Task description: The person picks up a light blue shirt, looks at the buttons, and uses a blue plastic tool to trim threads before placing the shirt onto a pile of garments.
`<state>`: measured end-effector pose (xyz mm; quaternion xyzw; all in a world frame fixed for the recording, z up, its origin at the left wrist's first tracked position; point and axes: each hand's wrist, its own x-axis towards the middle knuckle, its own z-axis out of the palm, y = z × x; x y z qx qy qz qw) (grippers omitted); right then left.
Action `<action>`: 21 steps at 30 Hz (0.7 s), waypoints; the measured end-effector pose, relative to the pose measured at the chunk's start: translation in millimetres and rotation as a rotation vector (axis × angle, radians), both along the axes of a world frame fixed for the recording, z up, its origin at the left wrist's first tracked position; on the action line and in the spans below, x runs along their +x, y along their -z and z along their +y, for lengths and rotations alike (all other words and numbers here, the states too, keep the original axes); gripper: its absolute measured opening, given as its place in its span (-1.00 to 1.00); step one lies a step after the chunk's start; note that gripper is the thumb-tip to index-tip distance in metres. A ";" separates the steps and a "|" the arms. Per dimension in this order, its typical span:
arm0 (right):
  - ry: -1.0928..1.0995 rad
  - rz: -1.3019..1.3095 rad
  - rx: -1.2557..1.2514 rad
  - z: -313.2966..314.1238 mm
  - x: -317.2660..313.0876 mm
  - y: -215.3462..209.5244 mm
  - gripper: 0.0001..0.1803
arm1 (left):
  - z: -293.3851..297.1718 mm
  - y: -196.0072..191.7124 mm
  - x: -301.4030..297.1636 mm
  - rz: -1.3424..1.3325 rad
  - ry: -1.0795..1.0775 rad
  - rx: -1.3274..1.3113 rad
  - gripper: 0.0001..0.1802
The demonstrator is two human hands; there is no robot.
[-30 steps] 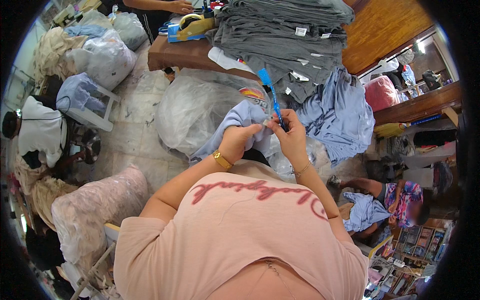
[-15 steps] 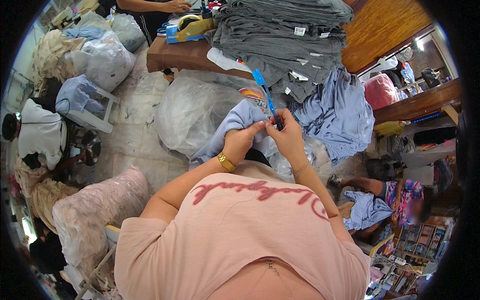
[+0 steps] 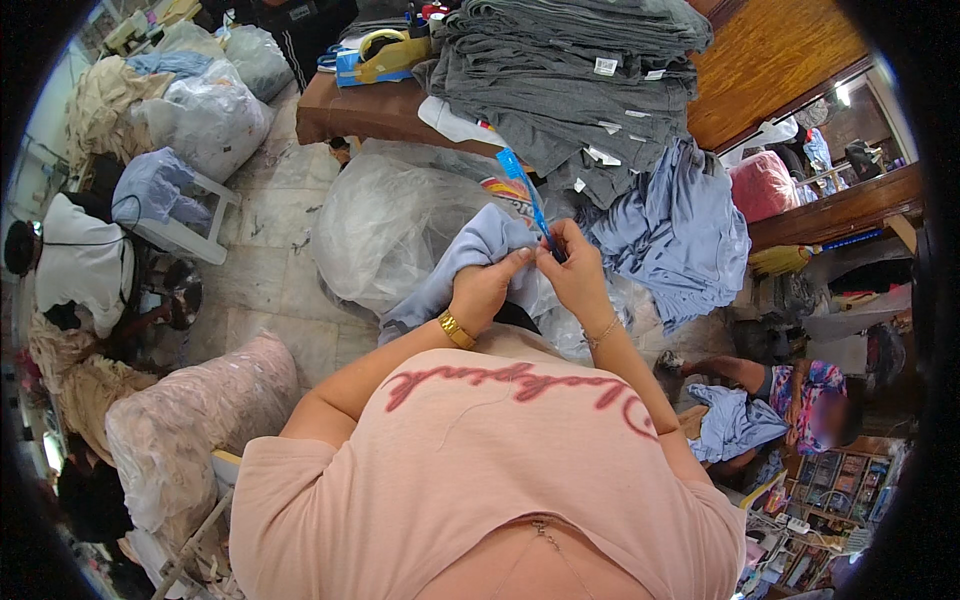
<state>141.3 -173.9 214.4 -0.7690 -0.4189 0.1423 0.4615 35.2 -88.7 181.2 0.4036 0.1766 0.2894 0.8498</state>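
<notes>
Head view: the left hand (image 3: pixel 487 292) is closed on a fold of a pale blue garment (image 3: pixel 470 262), bunching the cloth up in front of the chest. The right hand (image 3: pixel 578 280) pinches a slim blue tool (image 3: pixel 524 190) against the same fold, fingers tight, the tool's tip rising toward the worktop (image 3: pixel 372 112). The garment hangs from both hands, above a big clear plastic bag (image 3: pixel 385 218) on the floor (image 3: pixel 262 290).

Judging from this, the step in hand is fine work on one small spot of the cloth, trimming or tagging. The next move seems to call for a steady left grip, keeping the fabric taut while the tool's tip meets the exact spot.

Counted: one blue tool; one garment in the hands; one tall stack of grey garments (image 3: pixel 570 70) on the worktop's right end; one heap of blue garments (image 3: pixel 680 230) draped beside the stack; one yellow tape dispenser (image 3: pixel 385 52) at the worktop's far edge. Two other people sit low, one at the left (image 3: pixel 75 265), one at the right (image 3: pixel 790 395).
</notes>
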 end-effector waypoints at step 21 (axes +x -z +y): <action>-0.011 -0.016 -0.032 -3.1 -4.5 0.3 -0.68 | -2.3 1.2 -6.0 0.029 0.060 -0.060 -0.82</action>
